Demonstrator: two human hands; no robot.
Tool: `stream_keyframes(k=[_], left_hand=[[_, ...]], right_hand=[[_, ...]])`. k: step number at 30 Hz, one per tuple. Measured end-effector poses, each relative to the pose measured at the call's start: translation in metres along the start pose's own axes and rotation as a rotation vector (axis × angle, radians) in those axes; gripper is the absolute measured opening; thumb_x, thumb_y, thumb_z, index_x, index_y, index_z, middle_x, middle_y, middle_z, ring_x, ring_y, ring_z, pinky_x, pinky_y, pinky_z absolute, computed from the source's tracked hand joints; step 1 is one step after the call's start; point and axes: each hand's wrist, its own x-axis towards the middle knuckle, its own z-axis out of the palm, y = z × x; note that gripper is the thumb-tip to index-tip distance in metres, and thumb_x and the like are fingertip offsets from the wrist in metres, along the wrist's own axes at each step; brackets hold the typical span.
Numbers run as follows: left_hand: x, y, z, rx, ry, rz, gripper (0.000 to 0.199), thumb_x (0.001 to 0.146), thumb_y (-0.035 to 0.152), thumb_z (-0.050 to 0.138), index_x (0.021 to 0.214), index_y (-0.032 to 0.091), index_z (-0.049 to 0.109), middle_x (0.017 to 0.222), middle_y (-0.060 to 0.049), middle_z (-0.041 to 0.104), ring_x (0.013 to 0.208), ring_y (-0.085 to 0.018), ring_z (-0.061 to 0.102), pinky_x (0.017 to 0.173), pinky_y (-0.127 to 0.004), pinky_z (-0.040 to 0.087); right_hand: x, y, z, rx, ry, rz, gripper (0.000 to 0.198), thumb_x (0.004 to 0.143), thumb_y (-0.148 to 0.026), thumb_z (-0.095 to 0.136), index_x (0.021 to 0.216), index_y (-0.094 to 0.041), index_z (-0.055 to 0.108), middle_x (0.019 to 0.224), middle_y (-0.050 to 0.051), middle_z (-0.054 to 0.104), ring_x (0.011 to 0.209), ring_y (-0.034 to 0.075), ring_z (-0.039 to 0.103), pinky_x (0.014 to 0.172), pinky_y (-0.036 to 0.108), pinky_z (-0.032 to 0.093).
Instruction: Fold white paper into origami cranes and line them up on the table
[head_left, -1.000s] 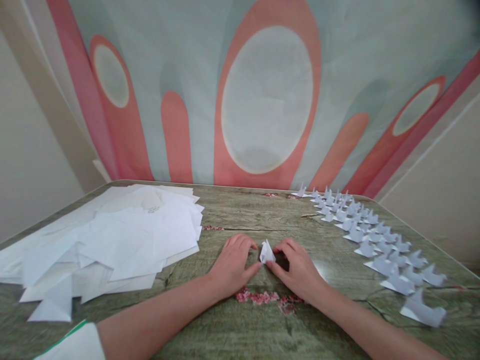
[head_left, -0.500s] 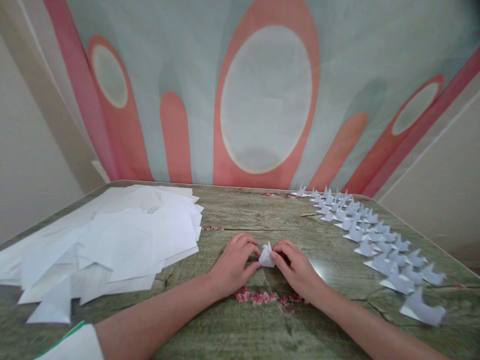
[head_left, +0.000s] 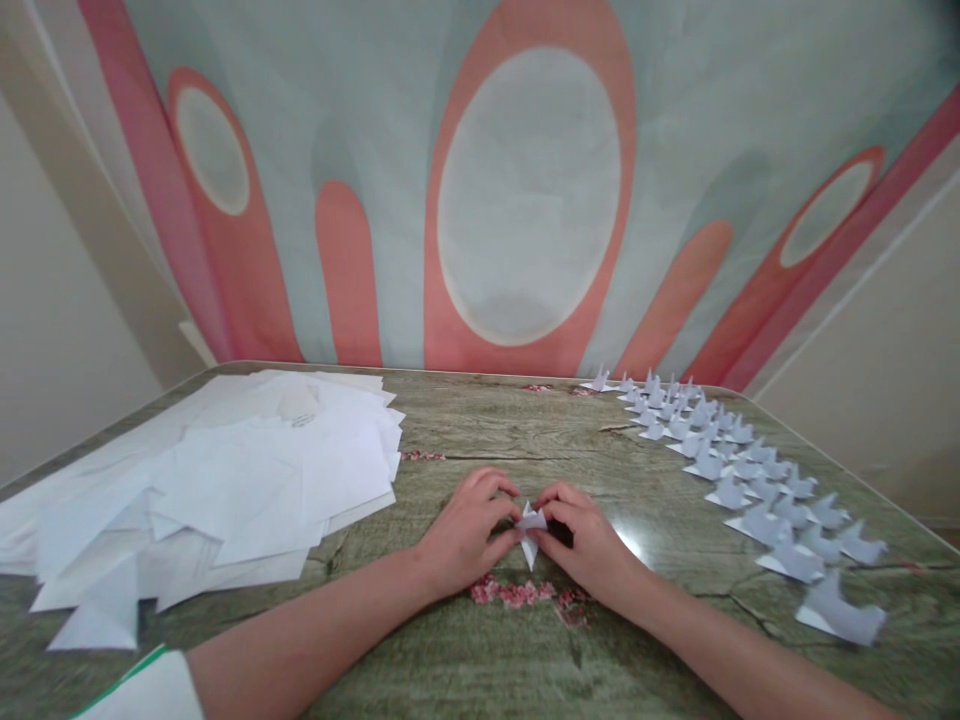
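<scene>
Near the middle of the table, a small folded white paper bird (head_left: 530, 524) is pinched between my two hands. My left hand (head_left: 474, 527) grips its left side with thumb and fingertips. From the right, my right hand (head_left: 585, 537) closes thumb and fingers on the opposite side. Pointed tips of paper stick out above and below the fingers; the folds between the fingertips are partly hidden.
Loose white paper sheets (head_left: 247, 480) lie in a spread pile at left. Several rows of folded paper birds (head_left: 757, 520) stand along the right side of the wood-patterned table (head_left: 480, 430). A curtain with coral shapes (head_left: 525, 200) hangs behind the table's far edge.
The paper bird has been turned between my fingers, so a point now sticks out downward toward me. Both hands stay in nearly the same place.
</scene>
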Motion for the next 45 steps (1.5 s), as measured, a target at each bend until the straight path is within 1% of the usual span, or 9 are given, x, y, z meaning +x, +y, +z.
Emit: stream_keyframes(k=[8,14,16,21,25,28,32,36,45], left_hand=[[0.000,0.002,-0.001,0.007,-0.019,0.008,0.004,0.078,0.016,0.055,0.079,0.020,0.057,0.101,-0.005,0.055,0.110,-0.021,0.041,0.098,-0.040,0.033],[0.001,0.002,-0.002,0.010,-0.019,-0.014,0.004,0.078,0.015,0.055,0.078,0.019,0.055,0.098,-0.004,0.056,0.106,-0.020,0.043,0.096,-0.037,0.034],[0.001,0.003,-0.003,0.012,-0.020,-0.012,0.004,0.079,0.016,0.055,0.081,0.020,0.056,0.097,-0.004,0.056,0.104,-0.020,0.044,0.095,-0.036,0.034],[0.005,0.008,-0.004,0.035,-0.014,-0.060,0.018,0.078,0.023,0.059,0.095,0.020,0.057,0.093,-0.004,0.057,0.094,-0.020,0.047,0.086,-0.035,0.037],[0.014,0.012,-0.004,0.088,-0.050,-0.094,0.011,0.077,0.031,0.061,0.082,0.021,0.063,0.086,-0.002,0.056,0.088,-0.019,0.047,0.079,-0.032,0.037],[0.020,0.012,-0.002,0.112,-0.034,-0.131,0.015,0.079,0.035,0.059,0.075,0.022,0.065,0.082,-0.002,0.054,0.084,-0.019,0.047,0.075,-0.031,0.036],[0.023,0.011,0.004,0.055,-0.027,-0.154,0.014,0.079,0.033,0.059,0.073,0.022,0.066,0.079,-0.001,0.054,0.081,-0.017,0.047,0.073,-0.030,0.036],[0.022,0.009,0.010,0.009,-0.034,-0.147,0.012,0.079,0.029,0.059,0.073,0.023,0.068,0.077,0.000,0.056,0.080,-0.016,0.048,0.074,-0.029,0.036],[0.019,0.006,0.011,-0.004,-0.041,-0.163,0.016,0.080,0.034,0.059,0.071,0.024,0.069,0.073,0.000,0.056,0.078,-0.016,0.049,0.073,-0.029,0.036]], right_hand=[[0.002,-0.009,0.000,0.016,0.004,-0.032,0.007,0.079,-0.017,0.056,0.074,-0.019,0.058,0.086,0.003,0.056,0.083,0.017,0.052,0.076,0.033,0.041],[0.001,-0.012,-0.007,0.127,0.026,-0.044,0.007,0.079,-0.017,0.055,0.085,-0.020,0.057,0.086,0.003,0.055,0.084,0.017,0.052,0.075,0.030,0.042],[0.001,-0.012,-0.008,0.161,0.032,-0.036,0.006,0.082,-0.018,0.053,0.083,-0.020,0.058,0.084,0.003,0.055,0.081,0.016,0.052,0.072,0.029,0.043],[-0.001,-0.009,-0.008,0.199,0.060,-0.020,0.008,0.083,-0.021,0.052,0.080,-0.020,0.059,0.079,0.002,0.054,0.076,0.015,0.052,0.069,0.027,0.043],[0.000,-0.006,-0.009,0.204,0.087,-0.010,0.009,0.084,-0.024,0.051,0.083,-0.020,0.060,0.077,0.002,0.055,0.073,0.015,0.052,0.066,0.027,0.043],[0.002,-0.006,-0.012,0.199,0.087,0.006,0.011,0.084,-0.026,0.051,0.082,-0.020,0.061,0.073,0.002,0.055,0.068,0.015,0.052,0.062,0.026,0.042],[0.001,-0.007,-0.016,0.187,0.085,0.028,0.013,0.085,-0.028,0.050,0.081,-0.020,0.060,0.071,0.001,0.055,0.066,0.014,0.052,0.060,0.026,0.041],[0.001,-0.006,-0.016,0.195,0.076,0.002,0.015,0.084,-0.030,0.050,0.080,-0.019,0.060,0.073,0.002,0.056,0.068,0.014,0.053,0.062,0.026,0.043],[0.001,-0.004,-0.014,0.189,0.072,-0.039,0.015,0.085,-0.028,0.050,0.080,-0.020,0.061,0.074,0.002,0.057,0.070,0.014,0.054,0.063,0.027,0.044]])
